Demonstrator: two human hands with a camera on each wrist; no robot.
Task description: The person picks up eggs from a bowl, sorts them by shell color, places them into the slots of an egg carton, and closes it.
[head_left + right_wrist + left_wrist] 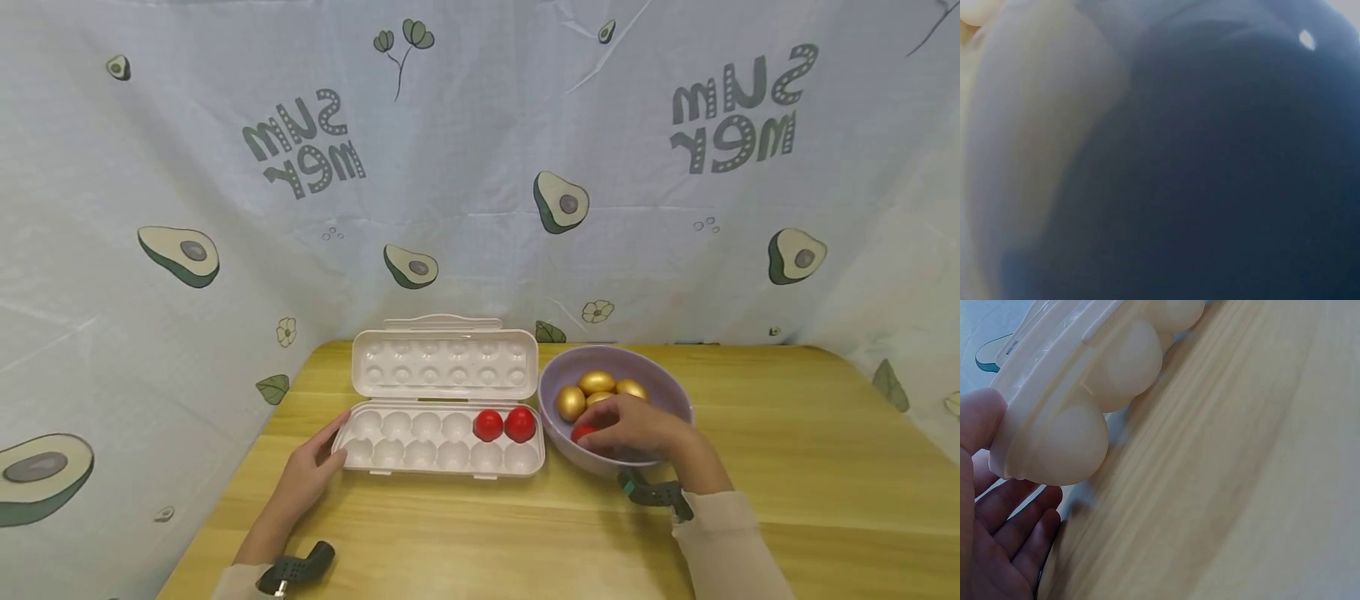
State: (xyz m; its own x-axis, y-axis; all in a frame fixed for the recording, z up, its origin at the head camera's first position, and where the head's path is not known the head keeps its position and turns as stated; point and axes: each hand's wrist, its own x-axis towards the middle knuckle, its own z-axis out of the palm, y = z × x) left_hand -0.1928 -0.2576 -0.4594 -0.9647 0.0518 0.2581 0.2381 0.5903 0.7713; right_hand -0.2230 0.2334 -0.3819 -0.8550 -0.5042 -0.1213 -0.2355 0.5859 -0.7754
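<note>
A pale plastic egg carton [420,467] lies with its lid [444,390] laid back. Two red eggs [488,425] sit at the right end of its back row. My left hand [309,475] holds the carton's left end, thumb at the rim; in the left wrist view its other fingers [1029,519] curl below. To the right, my right hand [630,425] reaches into a lilac bowl [667,382], fingertips curled round a red egg [582,433] mostly hidden by them. Several golden eggs [597,382] lie beyond the fingers. The right wrist view holds only the bowl's shaded wall [1041,125], close up.
Both objects stand on a wood-grain table [450,533], the bowl close beside the carton's right end. A pale printed cloth [480,167] hangs behind and along the sides. Dark wrist mounts [296,568] sit on both forearms.
</note>
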